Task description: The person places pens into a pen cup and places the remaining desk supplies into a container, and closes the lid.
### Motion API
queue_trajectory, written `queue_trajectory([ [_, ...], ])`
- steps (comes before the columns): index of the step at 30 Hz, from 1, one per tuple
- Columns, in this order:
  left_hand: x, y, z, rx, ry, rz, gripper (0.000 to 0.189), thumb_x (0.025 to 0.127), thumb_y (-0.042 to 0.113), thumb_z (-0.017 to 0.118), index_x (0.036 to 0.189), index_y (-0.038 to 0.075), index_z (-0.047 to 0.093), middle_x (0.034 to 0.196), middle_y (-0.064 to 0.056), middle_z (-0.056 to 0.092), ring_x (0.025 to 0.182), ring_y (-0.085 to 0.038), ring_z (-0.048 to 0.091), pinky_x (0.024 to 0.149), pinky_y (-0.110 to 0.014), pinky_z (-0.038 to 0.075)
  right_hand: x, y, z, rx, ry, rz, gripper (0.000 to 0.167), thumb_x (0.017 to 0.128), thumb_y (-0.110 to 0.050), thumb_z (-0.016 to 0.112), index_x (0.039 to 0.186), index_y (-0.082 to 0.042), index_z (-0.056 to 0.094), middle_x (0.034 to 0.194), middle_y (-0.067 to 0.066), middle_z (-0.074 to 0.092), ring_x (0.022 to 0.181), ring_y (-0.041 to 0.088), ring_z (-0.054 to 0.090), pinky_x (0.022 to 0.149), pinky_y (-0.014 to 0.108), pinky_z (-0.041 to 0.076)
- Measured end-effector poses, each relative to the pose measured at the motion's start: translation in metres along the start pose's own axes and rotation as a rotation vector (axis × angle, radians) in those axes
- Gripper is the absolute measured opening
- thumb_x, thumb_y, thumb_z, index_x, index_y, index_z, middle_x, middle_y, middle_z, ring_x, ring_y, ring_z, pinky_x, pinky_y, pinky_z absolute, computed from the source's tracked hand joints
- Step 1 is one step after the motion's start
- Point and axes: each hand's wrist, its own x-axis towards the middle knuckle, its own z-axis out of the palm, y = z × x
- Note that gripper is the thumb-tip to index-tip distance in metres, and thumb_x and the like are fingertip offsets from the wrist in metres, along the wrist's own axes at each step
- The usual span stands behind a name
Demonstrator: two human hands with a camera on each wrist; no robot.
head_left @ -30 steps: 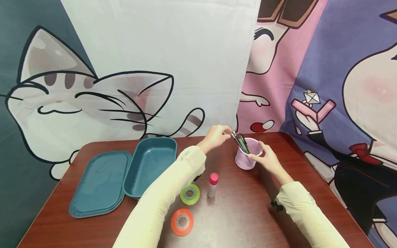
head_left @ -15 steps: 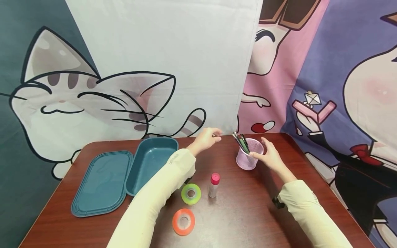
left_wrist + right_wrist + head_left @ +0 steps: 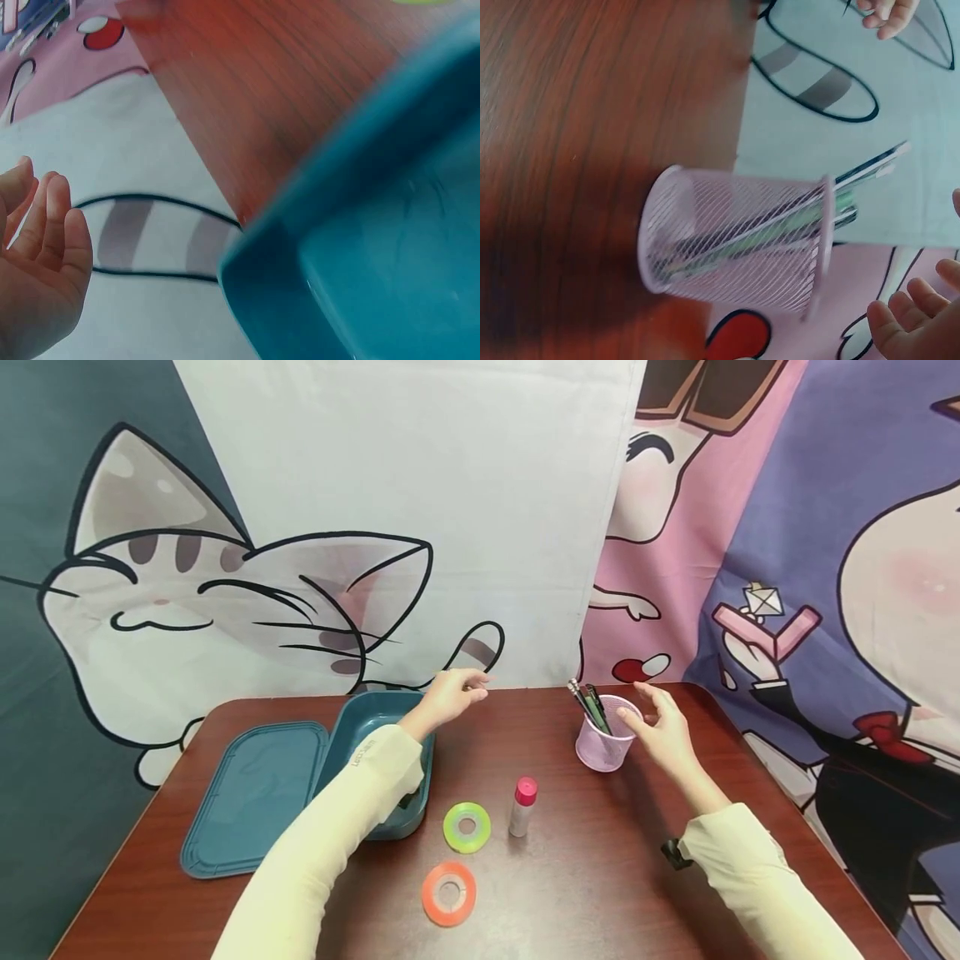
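A pink mesh pen holder (image 3: 606,753) stands upright at the back right of the table, with several pens and pencils (image 3: 590,708) leaning in it. Just right of its rim is my right hand (image 3: 666,731), fingers spread and bent a little; the right wrist view shows this hand (image 3: 922,322) apart from the mesh. Over the far right corner of a teal plastic box (image 3: 414,817) hovers my left hand (image 3: 450,695), its fingers loosely bent around nothing. The left wrist view shows the box's bare inside (image 3: 397,255) beside that hand (image 3: 45,262).
The box's teal lid (image 3: 255,793) lies flat to its left. Between box and pen holder stand a glue stick with a pink cap (image 3: 523,806), a green tape roll (image 3: 453,827) and an orange tape roll (image 3: 432,893). A printed cloth (image 3: 450,510) hangs behind the table (image 3: 555,877).
My left hand has left the pens in the holder and moved left to above the box. My right hand has let go of the holder's rim and drawn slightly right.
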Motion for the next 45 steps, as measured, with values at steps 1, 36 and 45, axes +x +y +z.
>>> queue_trajectory([
  [1,-0.002,-0.003,-0.004,0.009,0.005,0.003,0.029,0.087,0.019,0.055,0.114,0.008,0.059,0.104,-0.008,0.065,0.095,-0.020,0.061,0.081,-0.034,0.047,-0.001,-0.003,0.000,0.008,-0.001,-0.010,0.050,0.080,-0.016,0.065,0.123,0.000,0.048,0.121,0.017,0.048,0.097,0.013,0.050,0.070,0.005,0.037],
  [36,-0.106,-0.107,-0.075,0.009,0.143,-0.219,0.033,0.087,0.020,0.055,0.117,0.007,0.055,0.116,-0.015,0.058,0.105,-0.030,0.053,0.082,-0.043,0.045,-0.048,-0.045,0.046,0.416,-0.636,-0.211,0.056,0.075,-0.002,0.065,0.126,-0.001,0.042,0.121,0.021,0.050,0.104,0.006,0.054,0.080,0.027,0.049],
  [45,-0.130,-0.135,-0.077,0.008,0.185,-0.320,0.033,0.088,0.015,0.053,0.119,0.003,0.052,0.118,-0.020,0.054,0.105,-0.035,0.051,0.080,-0.045,0.045,-0.058,-0.040,0.057,0.453,-0.686,-0.184,0.058,0.075,-0.002,0.066,0.127,0.001,0.040,0.121,0.022,0.049,0.105,0.002,0.052,0.079,0.028,0.049],
])
